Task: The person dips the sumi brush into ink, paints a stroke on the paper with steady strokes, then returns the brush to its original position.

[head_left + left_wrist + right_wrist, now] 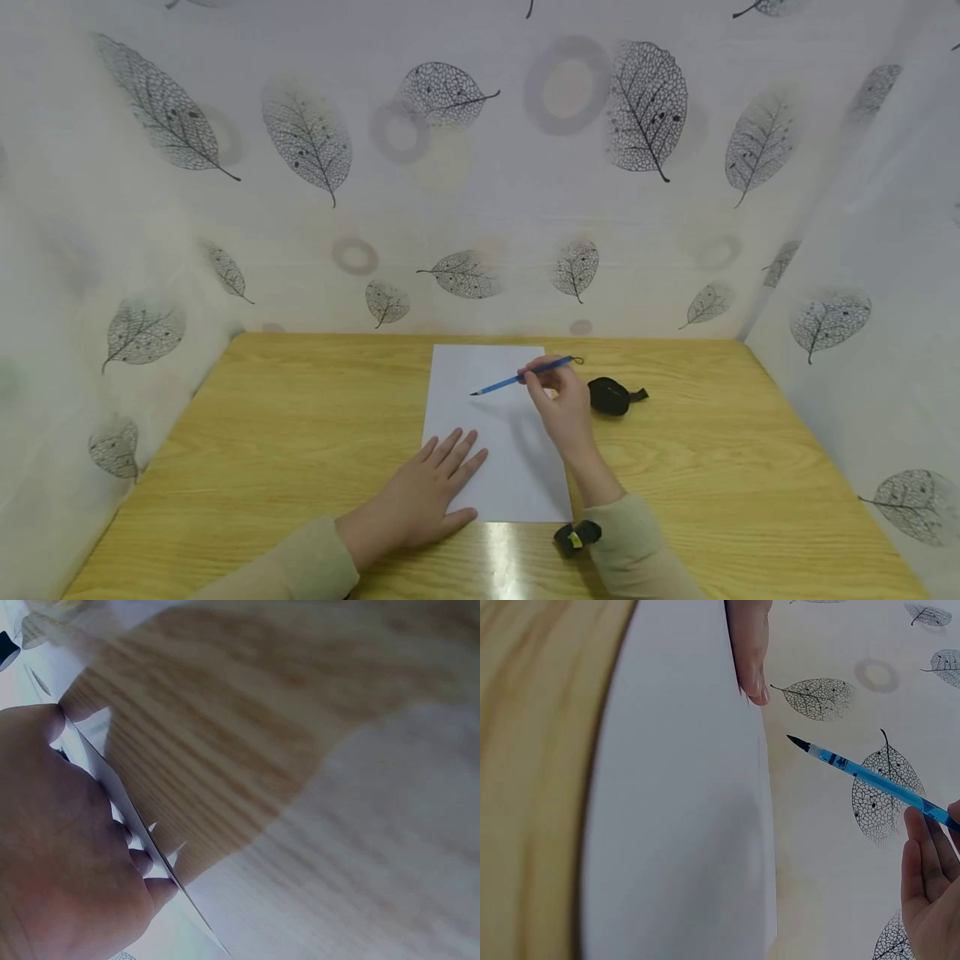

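A white sheet of paper [510, 475] lies on the wooden table. My left hand [427, 496] rests palm down on its lower left part, fingers straight and spread; the left wrist view shows this hand [67, 840] low along the paper's edge. Thumb and fingers of my right hand [562, 408] pinch a blue writing brush [498, 385] with a dark pointed tip and a small cord loop at its back end. The brush slants down to the left over the upper sheet. In the right wrist view the brush [885, 784] has its black tip raised above the paper.
A round black object [609, 397] with a short strip lies just right of the right hand. Close to the right sleeve is a small black object [576, 538] with a yellow mark. Leaf-patterned curtains [480, 208] surround the table [300, 400] at the back and sides.
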Motion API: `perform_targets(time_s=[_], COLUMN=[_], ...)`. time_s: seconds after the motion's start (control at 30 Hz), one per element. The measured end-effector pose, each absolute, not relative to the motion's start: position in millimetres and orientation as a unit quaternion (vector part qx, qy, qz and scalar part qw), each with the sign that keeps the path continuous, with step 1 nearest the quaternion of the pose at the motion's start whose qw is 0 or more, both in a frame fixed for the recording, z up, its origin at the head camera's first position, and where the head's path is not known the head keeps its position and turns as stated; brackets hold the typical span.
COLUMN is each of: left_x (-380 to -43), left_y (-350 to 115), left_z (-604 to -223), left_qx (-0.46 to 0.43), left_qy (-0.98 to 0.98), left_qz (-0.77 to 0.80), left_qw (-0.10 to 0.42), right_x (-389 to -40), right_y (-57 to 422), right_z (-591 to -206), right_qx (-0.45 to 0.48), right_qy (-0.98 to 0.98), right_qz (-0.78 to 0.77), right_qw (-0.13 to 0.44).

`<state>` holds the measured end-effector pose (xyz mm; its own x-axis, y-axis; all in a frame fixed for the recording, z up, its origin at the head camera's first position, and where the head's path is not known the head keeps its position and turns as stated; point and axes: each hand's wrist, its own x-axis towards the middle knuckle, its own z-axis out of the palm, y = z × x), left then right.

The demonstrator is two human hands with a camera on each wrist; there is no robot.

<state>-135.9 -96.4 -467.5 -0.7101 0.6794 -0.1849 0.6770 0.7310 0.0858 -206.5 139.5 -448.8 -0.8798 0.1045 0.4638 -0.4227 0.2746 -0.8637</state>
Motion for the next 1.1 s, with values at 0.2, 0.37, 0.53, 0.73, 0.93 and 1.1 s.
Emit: perform_targets(time_s=[0.2,0.37,0.53,0.73,0.93,1.1], left_x=[-135,-135,-136,-136,-136,-136], left_y=[-98,-99,-98,-97,-96,-96], left_z=[-467,-469,-470,-472,-469,-468], left_qx=[0.376,0.381,0.376,0.375,0.371,0.368], left_qy=[0.922,0.921,0.922,0.923,0.924,0.925], left_qz=[0.010,0.020,0.013,0.006,0.000,-0.006], left_qw=[0.090,0.080,0.087,0.087,0.094,0.097], right_x=[-207,-208,-208,-208,-210,-211], right_y=[132,128,125,122,121,120], right_z=[-449,-450,-451,-451,-455,-458], right_qx=[0.117,0.116,0.112,0.111,0.108,0.111], right_qy=[-0.761,-0.770,-0.780,-0.782,-0.778,-0.771], right_qz=[0.602,0.592,0.586,0.587,0.593,0.601], right_qw=[0.212,0.206,0.190,0.180,0.175,0.179])
